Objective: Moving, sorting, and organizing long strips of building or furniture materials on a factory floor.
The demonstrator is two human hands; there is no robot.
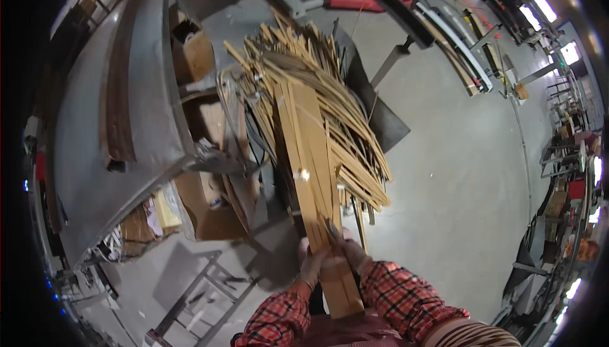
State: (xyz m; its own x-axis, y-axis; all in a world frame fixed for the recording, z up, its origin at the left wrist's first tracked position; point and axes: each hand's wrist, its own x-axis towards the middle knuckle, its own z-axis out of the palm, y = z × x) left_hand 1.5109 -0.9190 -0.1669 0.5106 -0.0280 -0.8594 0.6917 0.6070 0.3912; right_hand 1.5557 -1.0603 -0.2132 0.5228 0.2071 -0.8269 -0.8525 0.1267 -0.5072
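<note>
The fingers of the left hand (311,259) are wrapped around the left edge of a long flat wooden board (315,176), and the fingers of the right hand (351,253) are closed on its right edge, so both hands grip the same board just above its near end, which juts down between the red plaid sleeves (393,293) toward the person's body. A thin dark blade-like tool (332,228) shows against the board between the two hands; which hand holds it cannot be told. From the hands the board runs up and slightly left, lying on top of a big loose bundle of thin wooden strips (336,125) that fans out and curves off to the right and downward. The bundle rests on a cluttered stand, with a dark panel (380,118) leaning behind it on the right. Left of the bundle are open cardboard boxes (193,49), one near the top and others lower down beside the board. Further left stretches a long grey metal worktop (82,157) carrying a dark brown curved strip (117,99). A metal frame (196,296) stands on the concrete floor (457,157) at lower left, and machinery and racks line the far right rim.
</note>
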